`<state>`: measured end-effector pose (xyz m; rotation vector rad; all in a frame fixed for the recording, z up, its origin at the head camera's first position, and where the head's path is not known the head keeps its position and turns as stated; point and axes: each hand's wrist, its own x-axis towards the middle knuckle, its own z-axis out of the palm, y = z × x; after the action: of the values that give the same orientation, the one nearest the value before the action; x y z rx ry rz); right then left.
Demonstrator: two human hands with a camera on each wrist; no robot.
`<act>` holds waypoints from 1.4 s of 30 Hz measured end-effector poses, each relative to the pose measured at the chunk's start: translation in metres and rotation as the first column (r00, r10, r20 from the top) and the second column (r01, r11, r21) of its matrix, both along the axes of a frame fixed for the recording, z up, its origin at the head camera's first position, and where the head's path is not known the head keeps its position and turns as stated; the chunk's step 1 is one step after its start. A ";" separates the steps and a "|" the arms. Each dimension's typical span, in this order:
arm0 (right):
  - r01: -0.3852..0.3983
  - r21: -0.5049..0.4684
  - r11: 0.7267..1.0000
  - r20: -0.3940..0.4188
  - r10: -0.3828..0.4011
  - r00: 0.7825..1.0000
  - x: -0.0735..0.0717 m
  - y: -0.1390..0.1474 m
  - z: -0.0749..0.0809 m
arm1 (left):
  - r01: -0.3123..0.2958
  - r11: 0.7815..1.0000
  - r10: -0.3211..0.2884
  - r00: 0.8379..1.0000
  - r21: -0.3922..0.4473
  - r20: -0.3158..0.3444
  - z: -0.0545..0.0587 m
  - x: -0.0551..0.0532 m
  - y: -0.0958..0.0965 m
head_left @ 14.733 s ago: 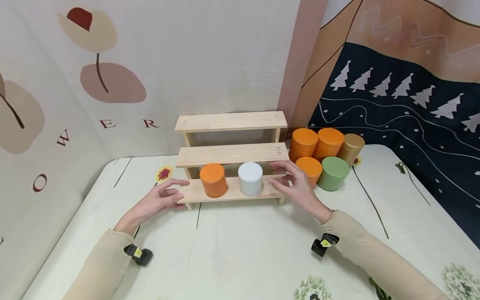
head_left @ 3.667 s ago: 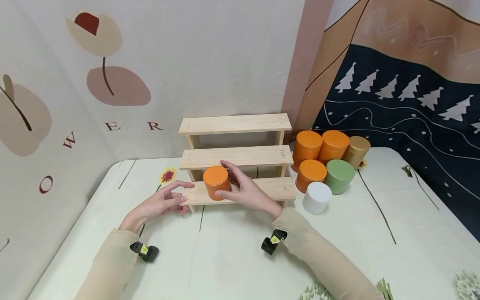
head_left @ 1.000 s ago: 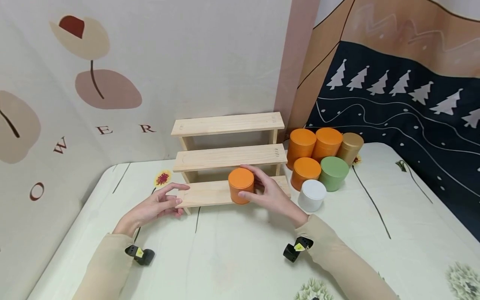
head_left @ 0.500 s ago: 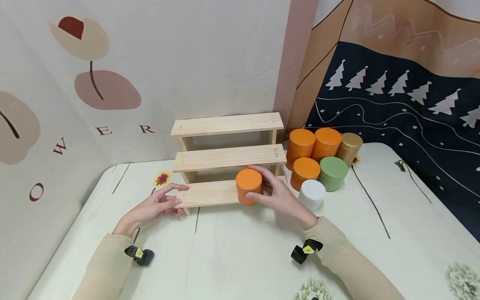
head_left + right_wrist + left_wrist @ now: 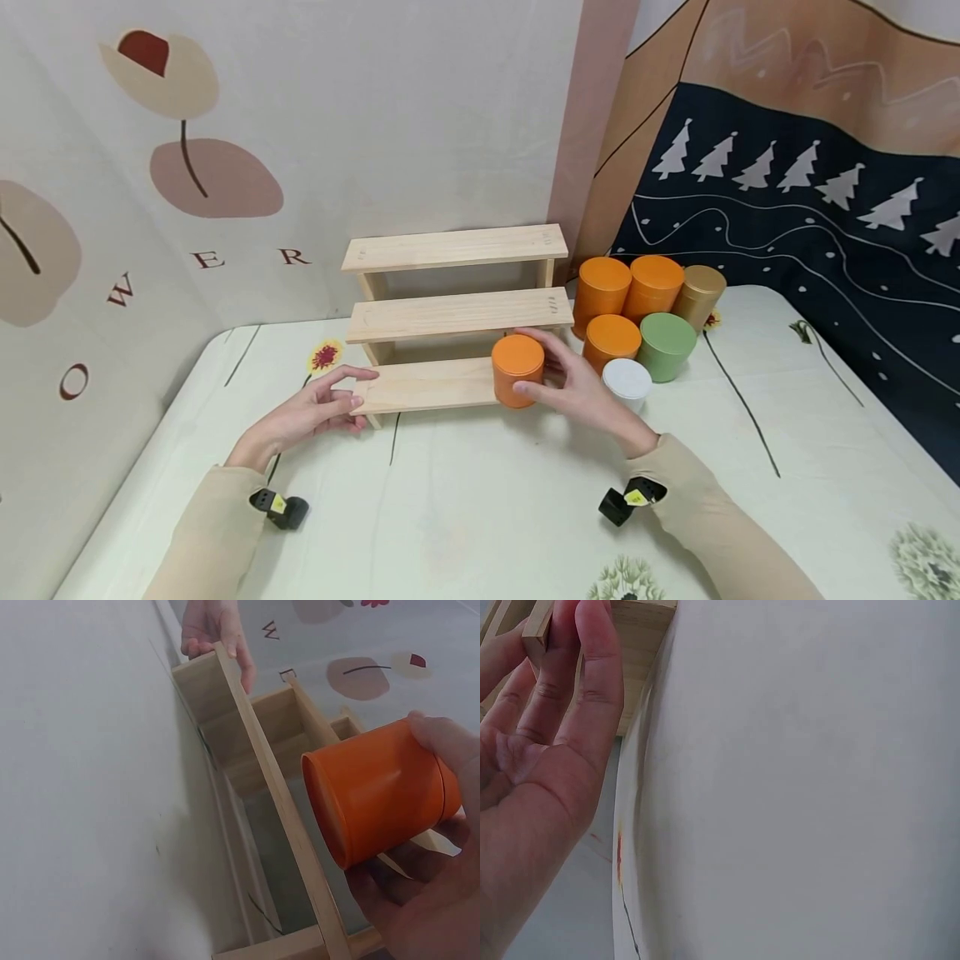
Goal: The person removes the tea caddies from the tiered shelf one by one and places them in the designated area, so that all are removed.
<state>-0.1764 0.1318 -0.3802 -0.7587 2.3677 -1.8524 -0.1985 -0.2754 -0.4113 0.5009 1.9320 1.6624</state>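
A three-step wooden display shelf (image 5: pixel 427 385) stands against the back cloth. My left hand (image 5: pixel 303 414) grips the left end of its lowest board; in the left wrist view, thumb and fingers close around the board's corner (image 5: pixel 537 631). My right hand (image 5: pixel 581 392) holds an orange tin (image 5: pixel 517 372) by its side, over the right part of that lowest board. In the right wrist view the orange tin (image 5: pixel 382 787) appears tilted by the camera angle, its base apart from the board. The palm side of the right hand is partly hidden behind the tin.
Right of the shelf stands a group of lidded tins: several orange ones (image 5: pixel 611 337), a gold one (image 5: pixel 700 296), a green one (image 5: pixel 665 348) and a white one (image 5: pixel 627 379) in front. The right hand partly covers the white tin. A patterned cloth (image 5: pixel 465 517) covers the table.
Earlier the white tin stood on the lowest board; now it is on the table by the green tin. My right hand has carried the orange tin rightward along that board. The left hand stays put.
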 end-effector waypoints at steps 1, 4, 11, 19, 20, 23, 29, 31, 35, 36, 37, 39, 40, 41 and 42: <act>-0.002 -0.002 1.000 0.003 0.002 1.000 0.000 0.001 0.000 | 0.001 1.000 -0.001 1.000 0.001 -0.001 0.000 0.000 0.000; -0.003 -0.002 1.000 0.016 0.003 1.000 0.001 0.005 0.003 | 0.004 1.000 -0.004 1.000 0.003 -0.008 0.000 0.000 0.000; 0.032 0.026 0.999 0.000 -0.032 1.000 0.004 0.016 0.007 | 0.002 1.000 -0.002 1.000 -0.006 -0.014 0.001 0.000 0.000; 0.069 0.054 0.996 -0.007 -0.069 0.998 0.006 0.029 0.008 | -0.025 0.999 0.024 1.000 -0.047 -0.008 0.002 0.001 -0.001; 0.071 0.052 0.996 -0.005 -0.071 0.997 0.006 0.030 0.008 | -0.026 0.998 0.026 1.000 -0.049 -0.007 0.002 0.001 -0.002; 0.082 0.045 0.996 0.000 -0.083 0.997 0.007 0.035 0.008 | -0.021 0.999 0.021 1.000 -0.049 -0.006 0.001 0.001 -0.002; 0.105 0.065 0.992 -0.010 -0.105 0.994 0.008 0.047 0.011 | -0.016 0.999 0.015 1.000 -0.051 -0.021 0.002 0.000 -0.001; 0.113 0.063 0.992 -0.012 -0.113 0.994 0.008 0.050 0.012 | -0.016 0.998 0.015 1.000 -0.057 -0.020 0.003 0.000 -0.001; 0.121 0.056 0.991 -0.014 -0.120 0.993 0.008 0.055 0.014 | -0.021 0.998 0.020 1.000 -0.065 -0.021 0.004 0.000 -0.001; 0.122 0.055 0.991 -0.014 -0.122 0.992 0.009 0.056 0.014 | -0.023 0.998 0.022 1.000 -0.066 -0.021 0.004 0.000 -0.001; 0.124 0.057 0.991 -0.015 -0.124 0.992 0.009 0.057 0.015 | -0.024 0.998 0.023 1.000 -0.065 -0.021 0.004 0.000 -0.001; 0.129 0.061 0.990 -0.019 -0.128 0.992 0.010 0.059 0.016 | -0.025 0.998 0.024 1.000 -0.064 -0.019 0.004 0.000 -0.001; 0.129 0.060 0.990 -0.019 -0.128 0.992 0.010 0.060 0.016 | -0.025 0.998 0.024 1.000 -0.064 -0.019 0.004 0.000 -0.001; 0.130 0.059 0.990 -0.020 -0.129 0.991 0.010 0.061 0.016 | -0.024 0.998 0.023 1.000 -0.063 -0.018 0.004 0.000 -0.001; 0.132 0.058 0.990 -0.019 -0.131 0.991 0.011 0.063 0.017 | -0.024 0.998 0.023 1.000 -0.062 -0.017 0.003 0.000 -0.001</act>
<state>-0.1655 0.1945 -0.3637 -0.6281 2.5276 -1.8190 -0.1981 -0.2759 -0.4080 0.4709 2.0025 1.6118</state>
